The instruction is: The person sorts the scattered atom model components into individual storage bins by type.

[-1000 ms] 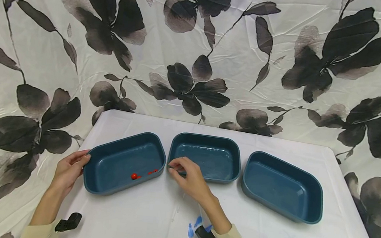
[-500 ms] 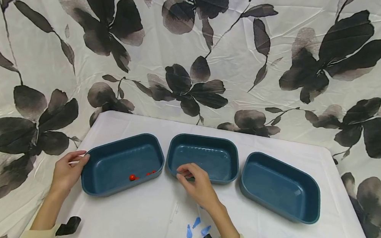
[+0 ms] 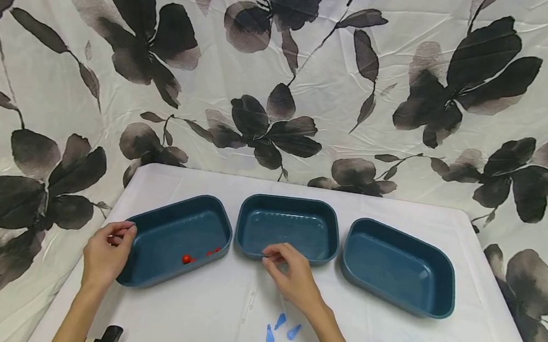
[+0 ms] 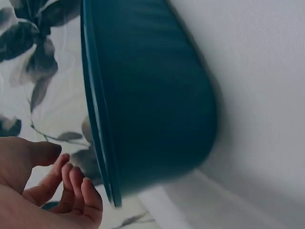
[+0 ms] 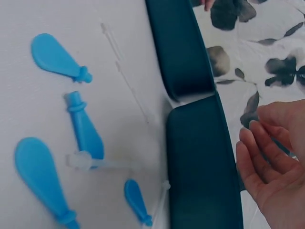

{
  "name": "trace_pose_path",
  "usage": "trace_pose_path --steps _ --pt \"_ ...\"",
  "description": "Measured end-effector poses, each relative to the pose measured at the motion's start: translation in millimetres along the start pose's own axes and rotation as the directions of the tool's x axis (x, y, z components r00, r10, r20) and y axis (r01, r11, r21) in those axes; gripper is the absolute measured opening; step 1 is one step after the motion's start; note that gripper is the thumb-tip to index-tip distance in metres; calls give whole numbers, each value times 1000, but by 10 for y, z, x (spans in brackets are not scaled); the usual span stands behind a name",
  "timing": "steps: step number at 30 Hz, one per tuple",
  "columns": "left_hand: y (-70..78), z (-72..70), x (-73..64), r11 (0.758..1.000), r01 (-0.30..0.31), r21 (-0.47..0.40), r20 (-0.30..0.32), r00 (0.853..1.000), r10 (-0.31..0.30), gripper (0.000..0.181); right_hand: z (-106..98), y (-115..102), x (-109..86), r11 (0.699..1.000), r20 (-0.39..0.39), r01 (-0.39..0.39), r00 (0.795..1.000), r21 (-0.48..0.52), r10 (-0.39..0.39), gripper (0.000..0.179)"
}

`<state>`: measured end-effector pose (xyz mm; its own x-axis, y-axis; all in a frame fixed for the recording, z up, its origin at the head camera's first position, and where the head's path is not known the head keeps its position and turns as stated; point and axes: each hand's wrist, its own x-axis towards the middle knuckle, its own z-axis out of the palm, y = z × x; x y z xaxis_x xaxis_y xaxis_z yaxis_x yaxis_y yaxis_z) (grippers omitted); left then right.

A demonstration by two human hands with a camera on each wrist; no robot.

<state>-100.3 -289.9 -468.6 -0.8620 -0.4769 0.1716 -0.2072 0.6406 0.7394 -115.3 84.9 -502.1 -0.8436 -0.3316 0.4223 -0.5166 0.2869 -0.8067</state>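
My left hand [image 3: 106, 256] hovers at the left end of the left blue bin [image 3: 154, 278], overlapping its corner in the head view. In the left wrist view the thumb and loosely bent fingers sit beside the bin's rim [image 4: 97, 119] and grip nothing. A small red ball [image 3: 187, 259] and smaller red bits [image 3: 214, 251] lie inside that bin. My right hand [image 3: 295, 278] is over the front rim of the middle bin [image 3: 246, 252], fingers relaxed and holding nothing. Nearby on the white cloth lie several blue teardrop-shaped pieces with collared necks [image 5: 86, 136].
To the right stands a third blue bin [image 3: 399, 260], angled. Thin clear tubes [image 5: 126, 81] lie on the cloth in front of the middle bin. A floral-patterned cloth [image 3: 264, 71] hangs behind the table.
The right hand has moved right and nearer along the middle bin's front rim, uncovering blue pieces. The left hand has shifted slightly inward over the left bin's corner. The head view has drifted a little.
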Motion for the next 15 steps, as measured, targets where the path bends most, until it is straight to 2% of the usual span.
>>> trace_pose_path --steps 9,15 --pt "187 151 -226 998 1 -58 58 998 3 31 -99 27 -194 998 -60 -56 997 -2 56 14" --pt "327 260 -356 994 -17 -105 124 992 30 31 -165 26 -275 999 -99 -47 994 -25 44 15"
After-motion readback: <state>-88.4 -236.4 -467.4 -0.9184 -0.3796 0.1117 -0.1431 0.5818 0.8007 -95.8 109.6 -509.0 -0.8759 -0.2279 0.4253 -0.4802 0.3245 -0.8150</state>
